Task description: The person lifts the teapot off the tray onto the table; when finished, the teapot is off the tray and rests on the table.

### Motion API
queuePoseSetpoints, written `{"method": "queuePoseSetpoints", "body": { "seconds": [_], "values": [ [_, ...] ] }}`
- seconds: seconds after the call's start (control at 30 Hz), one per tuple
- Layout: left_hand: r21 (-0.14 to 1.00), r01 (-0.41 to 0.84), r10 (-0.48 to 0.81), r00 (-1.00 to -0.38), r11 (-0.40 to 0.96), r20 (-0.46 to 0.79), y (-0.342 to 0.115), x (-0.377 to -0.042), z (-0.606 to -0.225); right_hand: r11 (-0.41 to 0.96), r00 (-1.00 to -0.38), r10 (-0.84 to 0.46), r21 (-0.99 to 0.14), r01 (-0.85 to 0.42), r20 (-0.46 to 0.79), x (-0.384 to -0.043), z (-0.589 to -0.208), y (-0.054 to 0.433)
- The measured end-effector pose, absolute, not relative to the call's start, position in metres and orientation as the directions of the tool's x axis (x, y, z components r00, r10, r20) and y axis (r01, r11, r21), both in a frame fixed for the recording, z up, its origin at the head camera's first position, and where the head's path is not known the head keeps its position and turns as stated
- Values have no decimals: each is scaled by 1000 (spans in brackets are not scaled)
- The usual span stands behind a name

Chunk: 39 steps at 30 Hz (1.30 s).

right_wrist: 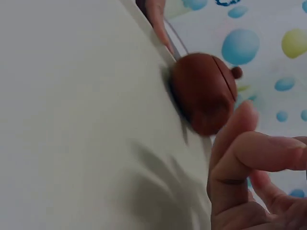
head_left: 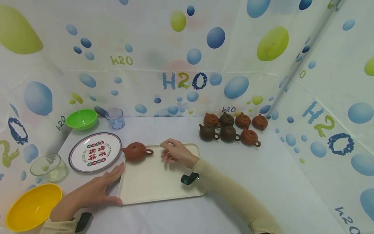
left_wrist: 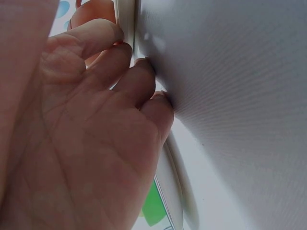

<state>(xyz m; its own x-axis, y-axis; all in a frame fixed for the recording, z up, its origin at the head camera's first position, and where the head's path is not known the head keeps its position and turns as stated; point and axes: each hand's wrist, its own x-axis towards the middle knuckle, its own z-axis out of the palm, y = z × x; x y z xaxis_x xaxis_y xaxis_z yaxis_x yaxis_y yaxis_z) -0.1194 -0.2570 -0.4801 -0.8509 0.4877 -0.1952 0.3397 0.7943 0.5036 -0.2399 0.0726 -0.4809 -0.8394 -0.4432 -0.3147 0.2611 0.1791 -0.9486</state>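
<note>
A reddish-brown teapot (head_left: 136, 152) sits at the back left corner of a cream tray (head_left: 155, 185), its spout pointing left and its handle to the right. Over the tray, right of that handle, my right hand (head_left: 178, 153) hovers with loosely bent fingers and nothing in them. The right wrist view shows the teapot (right_wrist: 204, 91) just beyond those fingers, apart from them. My left hand (head_left: 97, 188) rests on the table at the tray's left edge, fingers extended and thumb by the front corner. In the left wrist view its fingertips (left_wrist: 160, 108) meet the white tabletop.
Several small brown and dark teapots (head_left: 229, 134) stand grouped at the back right. Around the left side are a printed plate (head_left: 79, 159), a green bowl (head_left: 81, 121), a blue glass (head_left: 115, 119), a clear glass bowl (head_left: 55, 172) and a yellow bowl (head_left: 35, 208).
</note>
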Motion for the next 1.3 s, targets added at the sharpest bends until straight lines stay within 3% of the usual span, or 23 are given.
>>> {"method": "queuePoseSetpoints", "body": {
  "seconds": [0.3,0.63,0.97,1.3],
  "values": [
    [507,331,482,-853,796,-200,-257,-118,-478,218,-771,-565,-954,205,-294,-236,-493,26],
    [507,339,484,-856,793,-184,-258,-118,-481,217,-820,-523,-966,137,-234,-229,-495,25],
    [510,328,479,-856,795,-195,-256,-118,-480,201,-810,-540,-970,137,-226,-212,-471,73],
    [483,395,500,-860,782,-106,-258,-116,-486,279,-840,-471,-949,147,-269,-197,-464,148]
  ]
}}
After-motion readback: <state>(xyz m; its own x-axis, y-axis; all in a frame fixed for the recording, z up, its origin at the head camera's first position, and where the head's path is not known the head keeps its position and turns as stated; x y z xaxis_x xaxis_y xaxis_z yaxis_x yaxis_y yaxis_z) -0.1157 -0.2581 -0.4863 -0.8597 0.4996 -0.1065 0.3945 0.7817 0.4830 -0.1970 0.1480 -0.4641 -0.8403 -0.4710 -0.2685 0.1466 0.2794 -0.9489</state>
